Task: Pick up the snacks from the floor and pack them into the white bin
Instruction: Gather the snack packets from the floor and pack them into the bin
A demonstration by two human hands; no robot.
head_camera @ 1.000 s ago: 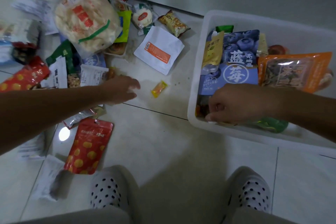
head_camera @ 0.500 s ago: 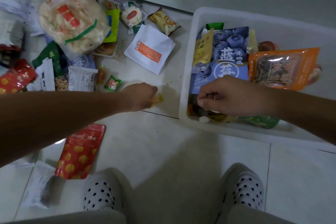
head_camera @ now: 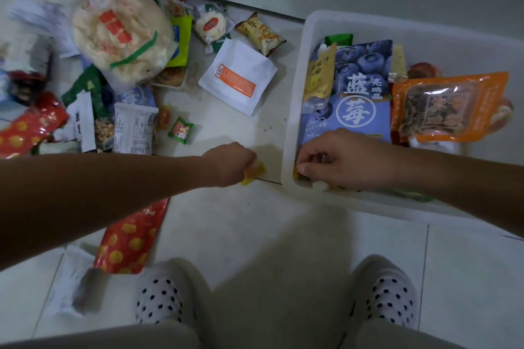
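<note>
Now your left hand pinches a small yellow candy low over the floor, just beside the bin. Your right hand sits curled in the bin's near corner, beside the blueberry pouch; whether it holds anything, I cannot tell. A cracker bag and a white pouch lie on the floor.

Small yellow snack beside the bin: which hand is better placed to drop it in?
Left. The left hand grips the small yellow snack just outside the white bin; the right hand sits curled inside the bin's near corner.
</note>
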